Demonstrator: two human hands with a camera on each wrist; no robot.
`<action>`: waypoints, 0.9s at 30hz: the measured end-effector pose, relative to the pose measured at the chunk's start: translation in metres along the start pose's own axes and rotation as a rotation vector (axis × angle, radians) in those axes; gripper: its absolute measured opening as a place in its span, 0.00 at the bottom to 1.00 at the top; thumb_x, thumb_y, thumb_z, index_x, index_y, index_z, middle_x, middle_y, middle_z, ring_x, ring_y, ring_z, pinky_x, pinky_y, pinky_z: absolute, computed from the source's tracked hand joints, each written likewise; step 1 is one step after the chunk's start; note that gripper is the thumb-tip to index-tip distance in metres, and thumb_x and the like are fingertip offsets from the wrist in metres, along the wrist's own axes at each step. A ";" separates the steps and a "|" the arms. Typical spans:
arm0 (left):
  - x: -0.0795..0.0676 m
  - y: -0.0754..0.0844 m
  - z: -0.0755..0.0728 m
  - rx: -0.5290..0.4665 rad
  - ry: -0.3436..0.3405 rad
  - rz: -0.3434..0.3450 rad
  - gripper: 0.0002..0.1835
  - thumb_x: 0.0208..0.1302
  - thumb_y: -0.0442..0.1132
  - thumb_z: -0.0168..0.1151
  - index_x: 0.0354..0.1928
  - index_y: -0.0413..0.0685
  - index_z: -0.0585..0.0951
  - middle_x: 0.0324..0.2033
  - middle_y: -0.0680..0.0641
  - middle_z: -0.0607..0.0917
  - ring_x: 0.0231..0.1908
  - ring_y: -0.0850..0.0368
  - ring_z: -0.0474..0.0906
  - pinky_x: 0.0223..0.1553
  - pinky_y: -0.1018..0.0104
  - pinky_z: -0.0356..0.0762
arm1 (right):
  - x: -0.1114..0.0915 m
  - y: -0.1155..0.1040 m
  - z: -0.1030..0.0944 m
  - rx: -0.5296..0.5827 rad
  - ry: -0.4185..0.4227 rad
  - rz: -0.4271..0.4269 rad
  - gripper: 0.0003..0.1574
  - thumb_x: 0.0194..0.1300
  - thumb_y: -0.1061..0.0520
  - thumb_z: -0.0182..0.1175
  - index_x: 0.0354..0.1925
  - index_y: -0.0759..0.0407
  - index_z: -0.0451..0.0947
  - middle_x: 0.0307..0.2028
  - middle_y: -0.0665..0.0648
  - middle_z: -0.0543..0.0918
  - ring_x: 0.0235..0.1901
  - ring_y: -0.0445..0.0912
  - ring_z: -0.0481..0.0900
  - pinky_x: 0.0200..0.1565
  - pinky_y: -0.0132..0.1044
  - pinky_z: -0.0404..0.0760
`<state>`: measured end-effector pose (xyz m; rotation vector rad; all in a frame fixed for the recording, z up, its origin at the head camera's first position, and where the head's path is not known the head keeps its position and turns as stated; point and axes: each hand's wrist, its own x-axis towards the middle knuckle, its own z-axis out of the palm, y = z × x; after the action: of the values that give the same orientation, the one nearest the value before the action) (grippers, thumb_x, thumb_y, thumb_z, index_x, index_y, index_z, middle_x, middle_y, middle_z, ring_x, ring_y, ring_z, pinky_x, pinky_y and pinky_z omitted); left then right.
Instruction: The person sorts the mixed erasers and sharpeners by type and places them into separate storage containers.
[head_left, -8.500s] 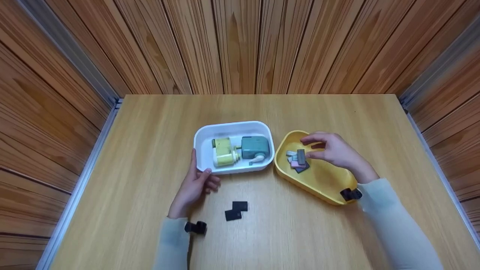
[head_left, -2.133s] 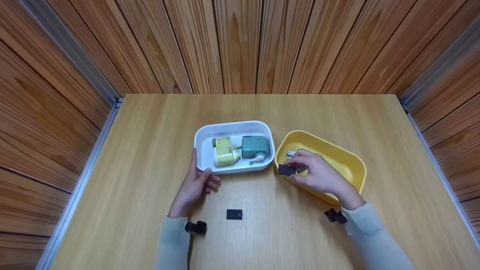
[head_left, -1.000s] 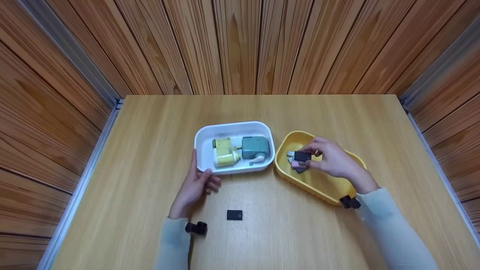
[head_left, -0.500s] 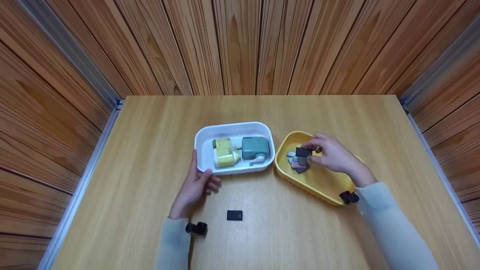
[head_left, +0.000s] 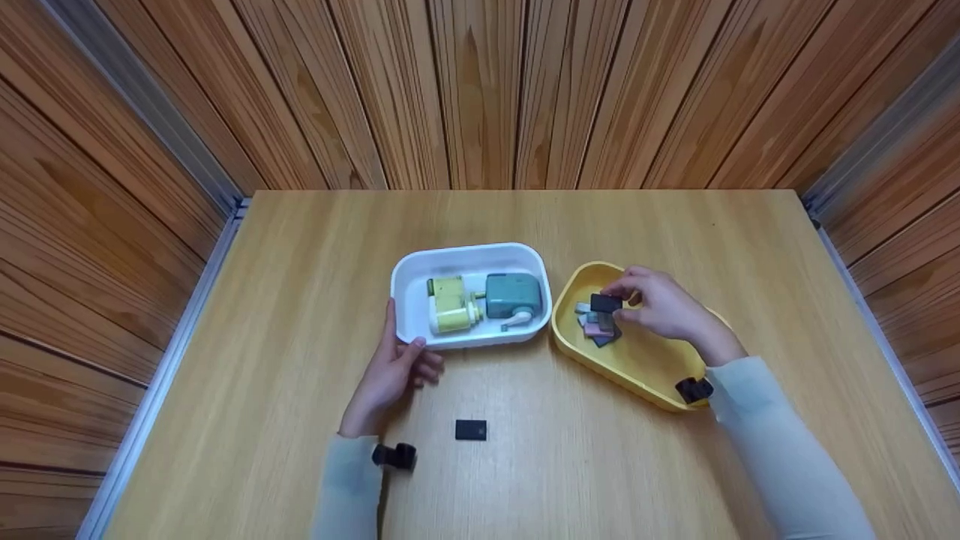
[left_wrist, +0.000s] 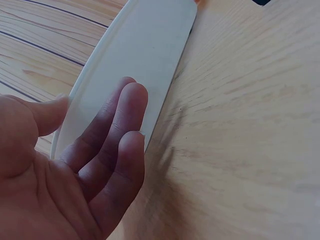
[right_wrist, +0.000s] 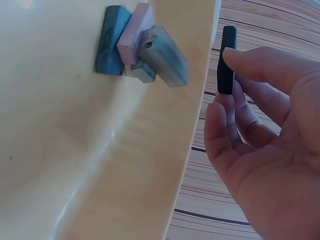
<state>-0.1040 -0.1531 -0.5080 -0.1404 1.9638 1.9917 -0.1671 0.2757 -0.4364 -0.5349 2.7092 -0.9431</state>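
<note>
My right hand (head_left: 658, 306) pinches a small flat black block (right_wrist: 227, 60) between thumb and fingers, at the yellow tray (head_left: 600, 367). Just below it in the head view lies a small pile: a grey block (right_wrist: 164, 56), a pink block (right_wrist: 136, 33), a dark teal block (right_wrist: 112, 40) and a few pale ones. My left hand (head_left: 388, 379) rests at the near left corner of the white tray (head_left: 469, 259), its thumb at the rim and index finger along the side. Its other fingers bend loosely by the outer wall in the left wrist view.
A yellow-green and white device (head_left: 451, 304) and a teal device (head_left: 513, 295) with a white arm lie in the white tray. One more flat black block (head_left: 471, 430) lies on the wooden table (head_left: 555, 480). Wood-panelled walls (head_left: 480, 90) enclose the back and sides.
One of two black blocks left the table, and my right hand has brought it over the pile in the yellow tray. In the last half second little moves. My left hand stays put.
</note>
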 end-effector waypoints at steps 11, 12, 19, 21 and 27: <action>0.001 0.000 0.001 -0.006 0.004 -0.013 0.41 0.78 0.44 0.49 0.74 0.90 0.35 0.39 0.37 0.86 0.37 0.38 0.85 0.36 0.57 0.81 | 0.002 0.008 0.006 -0.022 -0.077 -0.045 0.21 0.57 0.68 0.68 0.51 0.60 0.85 0.44 0.55 0.81 0.44 0.52 0.77 0.48 0.50 0.75; 0.001 0.000 0.001 -0.006 0.005 -0.013 0.41 0.78 0.44 0.49 0.74 0.90 0.35 0.39 0.37 0.86 0.37 0.38 0.85 0.36 0.57 0.81 | 0.001 0.009 0.006 -0.019 -0.091 -0.057 0.21 0.57 0.69 0.68 0.51 0.60 0.85 0.44 0.55 0.81 0.44 0.52 0.77 0.48 0.50 0.75; 0.003 0.000 0.001 0.017 0.010 -0.001 0.43 0.78 0.43 0.49 0.76 0.84 0.34 0.38 0.38 0.87 0.36 0.39 0.85 0.35 0.58 0.81 | -0.002 0.015 0.004 0.000 -0.190 -0.116 0.21 0.53 0.70 0.68 0.46 0.56 0.87 0.43 0.53 0.81 0.43 0.50 0.77 0.47 0.48 0.77; 0.003 0.000 0.001 0.016 0.012 -0.003 0.42 0.79 0.42 0.49 0.76 0.84 0.34 0.38 0.38 0.87 0.36 0.39 0.85 0.34 0.58 0.81 | -0.003 0.018 0.004 0.006 -0.222 -0.121 0.22 0.52 0.71 0.68 0.46 0.55 0.87 0.43 0.52 0.81 0.43 0.49 0.77 0.47 0.46 0.78; 0.003 -0.001 0.001 0.012 0.014 -0.004 0.42 0.79 0.42 0.47 0.76 0.85 0.33 0.38 0.38 0.86 0.36 0.39 0.85 0.35 0.58 0.81 | -0.005 0.023 0.005 -0.006 -0.281 -0.115 0.22 0.50 0.70 0.72 0.44 0.54 0.88 0.43 0.51 0.83 0.42 0.49 0.79 0.45 0.44 0.80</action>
<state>-0.1062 -0.1514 -0.5101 -0.1555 1.9822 1.9814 -0.1676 0.2919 -0.4542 -0.7689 2.4521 -0.8176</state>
